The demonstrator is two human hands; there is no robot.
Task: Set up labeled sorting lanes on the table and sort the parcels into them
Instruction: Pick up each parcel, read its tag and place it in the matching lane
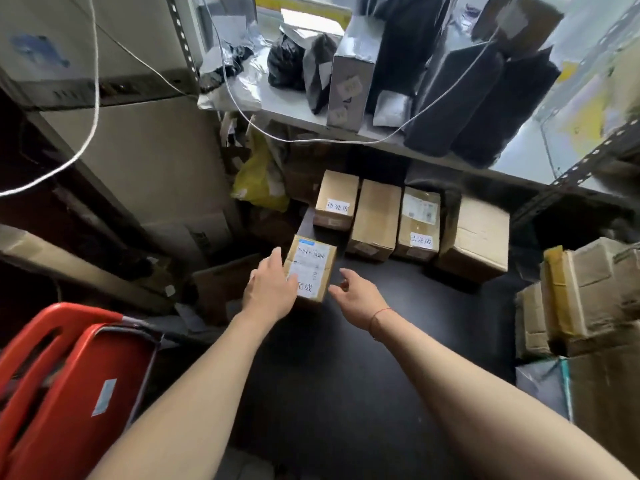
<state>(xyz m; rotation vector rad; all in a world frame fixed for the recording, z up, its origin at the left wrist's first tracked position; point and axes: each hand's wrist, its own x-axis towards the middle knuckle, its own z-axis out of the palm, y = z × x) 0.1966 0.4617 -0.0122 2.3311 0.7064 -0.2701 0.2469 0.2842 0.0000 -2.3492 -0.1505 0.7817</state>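
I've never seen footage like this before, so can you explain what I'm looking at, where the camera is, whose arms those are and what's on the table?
There is one picture, taken by a camera worn on a person's head, looking forward and down, so the two bare arms are that person's own. The left hand touches the left side of a small cardboard parcel standing on the dark table. The right hand is open just right of it, not clearly touching. Neither hand has lifted the parcel. Behind it, four more brown boxes stand in a row; one and another carry white handwritten labels. Above is a shelf with black and grey mail bags. A red plastic stool or crate sits lower left, and more cartons are stacked at right.
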